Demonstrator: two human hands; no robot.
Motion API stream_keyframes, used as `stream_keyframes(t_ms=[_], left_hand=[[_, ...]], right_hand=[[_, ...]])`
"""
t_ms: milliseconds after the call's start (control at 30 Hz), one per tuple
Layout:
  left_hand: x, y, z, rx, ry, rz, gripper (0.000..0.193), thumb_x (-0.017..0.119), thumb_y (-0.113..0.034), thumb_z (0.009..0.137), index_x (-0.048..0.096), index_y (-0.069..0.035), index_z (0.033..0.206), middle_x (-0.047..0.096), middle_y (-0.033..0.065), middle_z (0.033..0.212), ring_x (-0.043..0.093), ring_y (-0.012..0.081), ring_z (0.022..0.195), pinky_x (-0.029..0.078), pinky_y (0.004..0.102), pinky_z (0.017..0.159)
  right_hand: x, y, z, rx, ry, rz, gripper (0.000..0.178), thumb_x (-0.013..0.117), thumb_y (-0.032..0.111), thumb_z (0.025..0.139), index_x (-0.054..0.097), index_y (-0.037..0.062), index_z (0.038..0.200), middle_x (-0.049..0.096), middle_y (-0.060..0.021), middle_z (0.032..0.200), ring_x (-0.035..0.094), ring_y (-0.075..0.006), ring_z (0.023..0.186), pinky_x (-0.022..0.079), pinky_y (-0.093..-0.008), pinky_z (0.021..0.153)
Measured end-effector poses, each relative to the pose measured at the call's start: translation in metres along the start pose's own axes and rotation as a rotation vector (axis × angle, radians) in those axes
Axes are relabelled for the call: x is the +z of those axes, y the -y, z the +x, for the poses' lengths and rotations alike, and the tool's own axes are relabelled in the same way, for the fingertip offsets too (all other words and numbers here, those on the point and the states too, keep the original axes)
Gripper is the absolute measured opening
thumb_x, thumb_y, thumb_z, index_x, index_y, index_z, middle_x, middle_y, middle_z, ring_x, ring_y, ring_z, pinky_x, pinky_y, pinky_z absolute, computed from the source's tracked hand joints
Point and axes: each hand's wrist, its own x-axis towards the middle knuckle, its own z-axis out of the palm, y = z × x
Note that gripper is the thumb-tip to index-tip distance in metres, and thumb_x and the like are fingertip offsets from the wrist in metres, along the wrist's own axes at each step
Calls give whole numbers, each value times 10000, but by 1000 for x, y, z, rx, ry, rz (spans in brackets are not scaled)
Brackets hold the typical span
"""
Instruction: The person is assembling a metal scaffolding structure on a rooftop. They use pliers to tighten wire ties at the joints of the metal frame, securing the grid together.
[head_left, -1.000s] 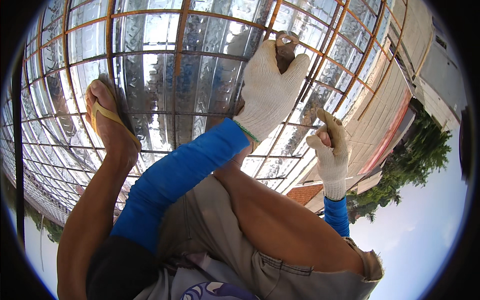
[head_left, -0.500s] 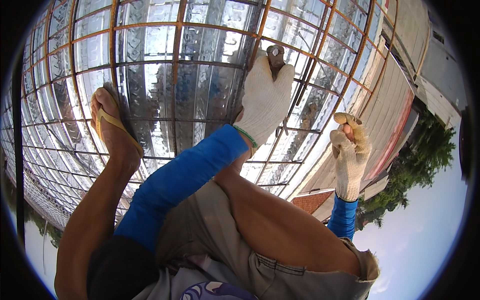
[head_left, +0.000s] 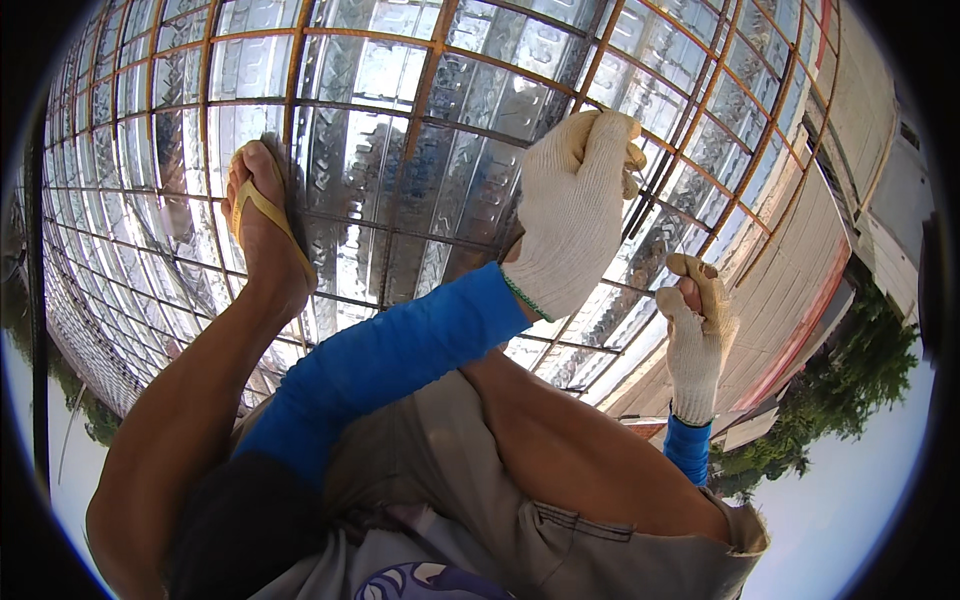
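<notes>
My left hand [head_left: 580, 190], in a white knitted glove with yellowed fingertips, is closed over the rusty rebar mesh [head_left: 437, 50]. Its curled fingers face right. The pincers seen in this hand half a second ago are now hidden behind the glove. Off to the right, past my bent leg, my right hand [head_left: 700, 315] is raised in a matching worn glove. Its fingers are curled in, and a bare fingertip shows through. What it grips, if anything, is too small to tell. Blue sleeves [head_left: 400, 335] cover both forearms.
Shiny ribbed metal decking [head_left: 350, 160] lies under the bars. My left foot in a yellow flip-flop [head_left: 270, 205] stands on the mesh. Weathered boards [head_left: 790, 295] run along the deck's right edge, with trees [head_left: 830, 400] and sky beyond. A dark vertical bar [head_left: 38, 300] is at far left.
My left hand has turned and shifted right, hiding the pincers' head. The thin wire that ran toward my right hand no longer shows clearly. The view has shifted slightly.
</notes>
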Motion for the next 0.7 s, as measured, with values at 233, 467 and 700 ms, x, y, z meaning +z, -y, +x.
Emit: stream_keyframes(t_ms=[233, 467, 700], left_hand=[[-34, -8, 14, 60, -51, 234, 262, 712, -265, 1067, 781, -12, 1073, 730, 33, 833, 662, 65, 698, 489, 209, 539], [-43, -10, 21, 220, 62, 359, 289, 611, -223, 1122, 725, 11, 1249, 735, 52, 882, 589, 43, 655, 467, 195, 555], [-38, -9, 21, 191, 157, 275, 228, 577, -164, 1115, 699, 11, 1197, 717, 47, 888, 568, 37, 662, 451, 202, 562]], right_hand=[[52, 37, -12, -347, 357, -858, 379, 791, 53, 917, 737, 67, 1291, 677, -79, 759, 664, -190, 624, 552, -317, 634], [63, 22, 4, -262, 198, -735, 322, 766, 93, 945, 724, 48, 1261, 653, -84, 744, 645, -206, 615, 518, -332, 595], [62, 18, 6, -223, 141, -586, 346, 807, 114, 920, 734, 25, 1247, 680, -91, 785, 662, -185, 671, 547, -319, 637]])
